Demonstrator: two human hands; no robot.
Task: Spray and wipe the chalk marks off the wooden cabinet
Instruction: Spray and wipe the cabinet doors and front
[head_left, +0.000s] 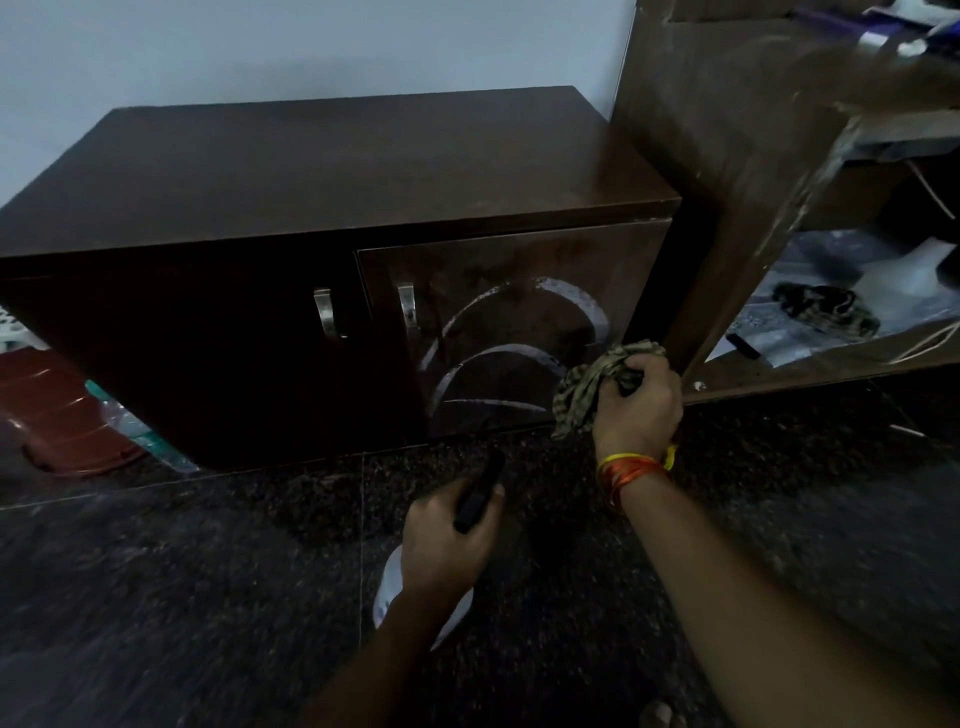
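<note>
Left hand (447, 540) grips spray bottle (395, 587); right hand (636, 402) grips cloth (587, 384) against chalk-marked cabinet (332, 171).

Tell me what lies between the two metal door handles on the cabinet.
In the head view, only the dark seam where the two doors meet lies between the left handle and the right handle; no chalk there.

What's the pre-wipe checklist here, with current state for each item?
1. Cloth gripped in right hand: ok.
2. Spray bottle held in left hand: ok.
3. Chalk marks on the right cabinet door in view: ok.
4. Marks wetted by spray: cannot tell; dark streaks only hint at it.
5. Cloth on the marks: not ok; it sits at their right edge.
6. Door shut for a firm wipe: ok.
</note>
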